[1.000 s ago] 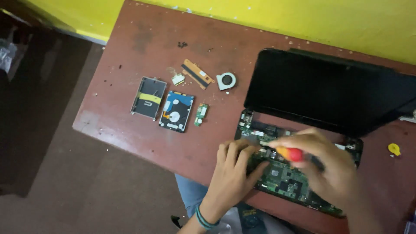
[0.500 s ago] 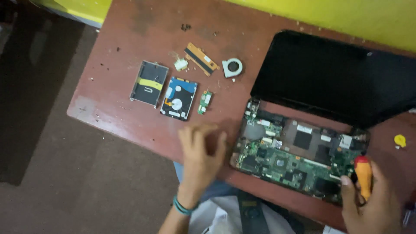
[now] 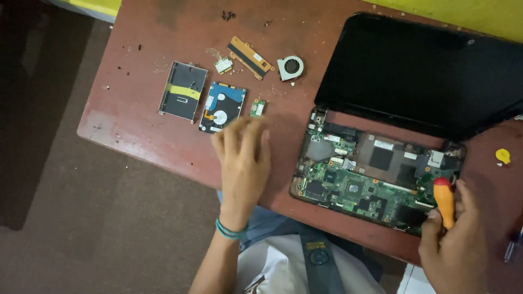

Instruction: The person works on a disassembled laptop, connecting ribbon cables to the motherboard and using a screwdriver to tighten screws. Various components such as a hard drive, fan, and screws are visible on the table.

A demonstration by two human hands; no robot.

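A screwdriver [image 3: 444, 201] is clasped in the right hand [image 3: 455, 245] at the opened laptop [image 3: 376, 169]; the left hand [image 3: 243, 158] lies spread, empty, on the counter [image 3: 152, 136]. Screw removal appears underway; tip seating seems needed.

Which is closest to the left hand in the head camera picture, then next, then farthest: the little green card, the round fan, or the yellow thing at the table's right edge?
From the left hand:
1. Little green card, just above the fingertips.
2. Round fan, farther up and slightly right.
3. Yellow thing, far right, beyond the open laptop.
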